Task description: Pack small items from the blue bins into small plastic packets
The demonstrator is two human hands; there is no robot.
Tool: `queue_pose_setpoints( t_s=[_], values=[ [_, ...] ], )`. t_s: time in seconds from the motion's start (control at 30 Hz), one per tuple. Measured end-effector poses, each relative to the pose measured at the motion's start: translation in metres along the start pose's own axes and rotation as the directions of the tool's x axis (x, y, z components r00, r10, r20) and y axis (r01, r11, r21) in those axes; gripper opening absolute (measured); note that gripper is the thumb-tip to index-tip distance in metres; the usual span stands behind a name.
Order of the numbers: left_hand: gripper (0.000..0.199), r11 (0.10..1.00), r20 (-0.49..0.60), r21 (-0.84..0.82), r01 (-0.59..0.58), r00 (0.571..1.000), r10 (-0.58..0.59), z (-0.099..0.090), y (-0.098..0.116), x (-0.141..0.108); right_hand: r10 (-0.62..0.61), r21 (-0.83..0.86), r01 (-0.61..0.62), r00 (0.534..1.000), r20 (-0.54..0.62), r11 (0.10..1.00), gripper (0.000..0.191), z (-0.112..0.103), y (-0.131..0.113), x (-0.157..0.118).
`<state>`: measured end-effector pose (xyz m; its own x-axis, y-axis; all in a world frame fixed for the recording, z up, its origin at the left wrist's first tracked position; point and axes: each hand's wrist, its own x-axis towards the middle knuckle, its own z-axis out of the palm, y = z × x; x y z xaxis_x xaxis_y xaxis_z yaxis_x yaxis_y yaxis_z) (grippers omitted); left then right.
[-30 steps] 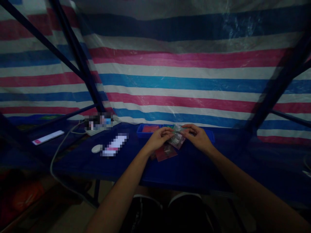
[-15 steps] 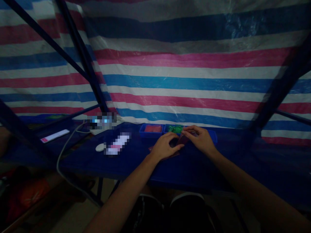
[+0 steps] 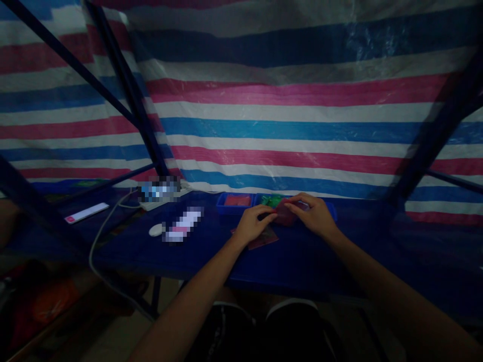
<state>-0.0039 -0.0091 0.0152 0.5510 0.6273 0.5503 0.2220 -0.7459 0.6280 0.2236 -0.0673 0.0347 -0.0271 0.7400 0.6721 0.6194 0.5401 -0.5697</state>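
My left hand (image 3: 255, 221) and right hand (image 3: 314, 216) pinch a reddish pouch (image 3: 286, 213), a flat packet (image 3: 265, 238) already lying beside my left wrist, green pieces (image 3: 268, 201) unused beyond both.

A small, translucent dark-red plastic bag (image 3: 286, 213) is held up at a tilt, its edges partly hidden by fingers, while a similar reddish bag (image 3: 264, 238) lies flat on the blue tabletop (image 3: 294, 259).

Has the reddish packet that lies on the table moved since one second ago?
No. The visible part of the reddish packet keeps the same place against the blue tray; only the camera view shifted slightly.
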Motion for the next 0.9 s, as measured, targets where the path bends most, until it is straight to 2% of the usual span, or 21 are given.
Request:
queue_pose_setpoints(
  t_s=[0.23,0.43,0.63,0.73,0.9],
  values=[
    [0.023,0.982,0.092,0.173,0.073,0.992,-0.09,0.001,-0.012,-0.001,0.012,-0.099,-0.008,0.999,0.045,0.995,0.036,0.01,0.005,-0.003],
    [0.025,0.986,0.072,0.126,0.107,0.991,-0.117,0.0,-0.008,-0.001,0.093,-0.023,-0.094,0.994,-0.052,0.995,0.025,0.008,0.004,-0.003],
    [0.03,0.988,0.075,0.062,0.144,0.986,-0.149,0.002,-0.006,-0.003,0.11,-0.049,-0.107,0.993,0.046,0.993,0.029,0.01,0.008,-0.004],
    [0.033,0.99,0.088,0.039,0.133,0.987,-0.136,0.002,-0.004,-0.004,0.12,0.031,-0.121,0.992,0.037,0.992,0.028,0.013,0.009,-0.005],
    [0.034,0.982,0.108,0.107,0.155,0.98,-0.167,-0.001,0.002,-0.002,0.175,0.296,-0.189,0.982,0.073,0.936,0.035,0.016,0.005,-0.004]
  ],
)
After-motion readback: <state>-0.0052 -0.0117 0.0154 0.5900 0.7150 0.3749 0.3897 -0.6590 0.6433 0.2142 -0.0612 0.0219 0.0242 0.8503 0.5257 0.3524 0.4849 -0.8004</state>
